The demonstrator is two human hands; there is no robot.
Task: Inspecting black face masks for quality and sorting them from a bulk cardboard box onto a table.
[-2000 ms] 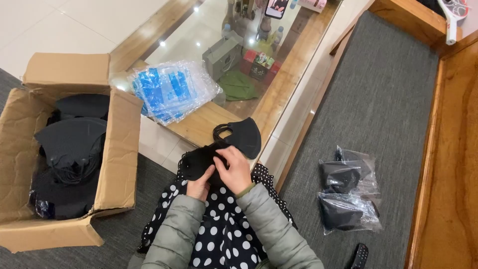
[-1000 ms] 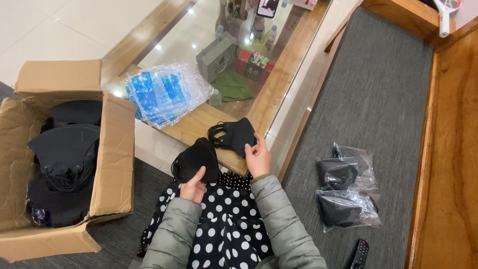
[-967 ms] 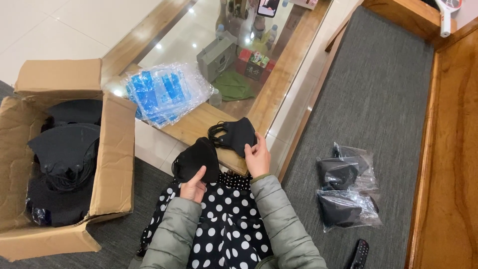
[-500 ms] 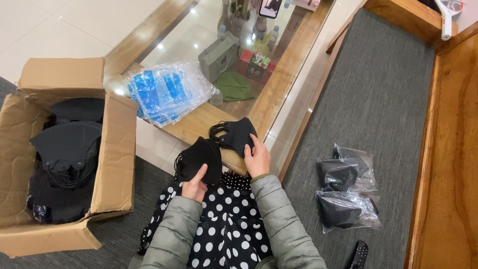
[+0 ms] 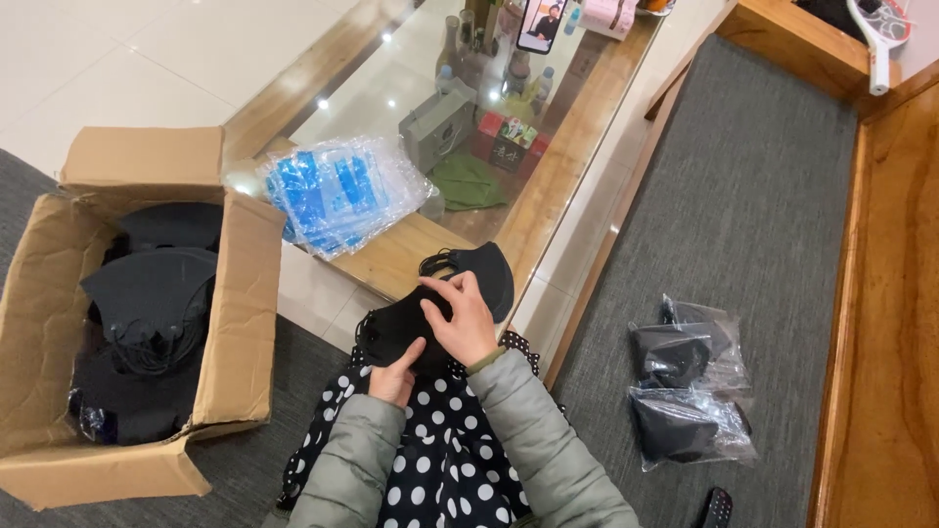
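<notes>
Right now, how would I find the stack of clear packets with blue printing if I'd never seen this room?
Start at the long glass-topped table with a wooden rim running away from the person. At its near left corner, just right of the open cardboard box, lies the stack of clear packets. Its bright blue print sets it apart: the bagged masks on the grey carpet are clear plastic too, but hold only black.

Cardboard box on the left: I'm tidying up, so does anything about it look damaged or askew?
The brown cardboard box looks worn: its near right wall bows outward and its flaps splay open. The black fabric masks inside lie in a loose heap with ear loops tangled, not stacked. Nothing has spilled out.
</notes>
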